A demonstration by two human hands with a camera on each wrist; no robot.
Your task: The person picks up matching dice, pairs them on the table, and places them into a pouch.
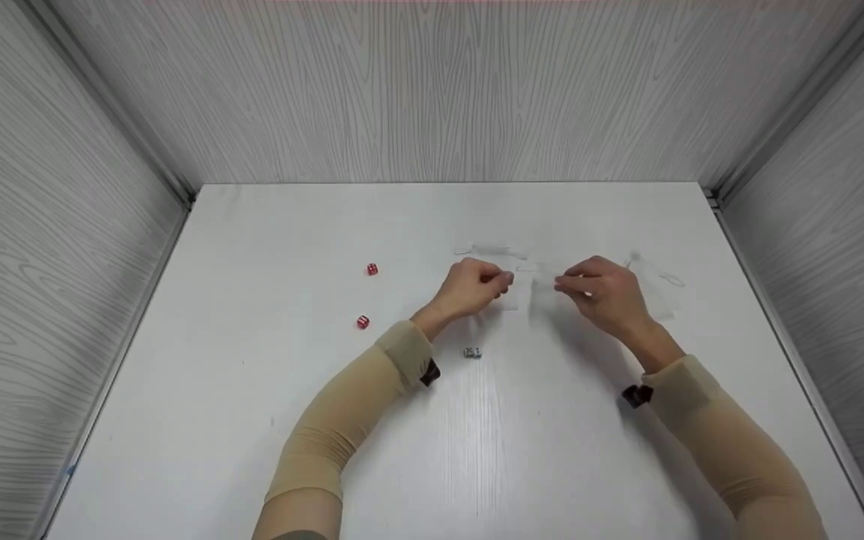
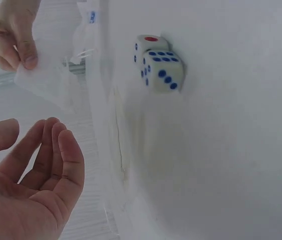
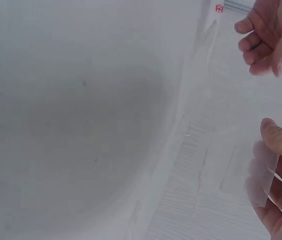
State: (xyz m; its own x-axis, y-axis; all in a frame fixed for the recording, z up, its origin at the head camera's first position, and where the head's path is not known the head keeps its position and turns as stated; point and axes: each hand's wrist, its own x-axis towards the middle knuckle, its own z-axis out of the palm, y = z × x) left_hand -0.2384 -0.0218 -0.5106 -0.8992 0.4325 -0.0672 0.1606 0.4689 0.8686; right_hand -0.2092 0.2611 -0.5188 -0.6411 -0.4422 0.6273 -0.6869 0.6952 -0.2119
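My right hand (image 1: 603, 294) pinches a small clear plastic bag (image 1: 543, 292) between thumb and fingers. In the right wrist view, the fingertips show through the film of that bag (image 3: 263, 172). Facing it, my left hand (image 1: 475, 286) is held with fingers loosely curved and thumb apart. Nothing lies between the fingers of the left hand (image 2: 40, 175) in the left wrist view. Two white dice (image 1: 472, 352) sit side by side on the table, nearer than the left hand; one white die (image 2: 163, 72) shows blue pips.
Two red dice (image 1: 372, 269) lie apart to the left. Another clear bag (image 1: 490, 251) lies flat behind the left hand, and one more clear bag (image 1: 655, 289) lies right of the right hand. Grey wood-grain panels (image 1: 439, 90) enclose the white table (image 1: 252, 375).
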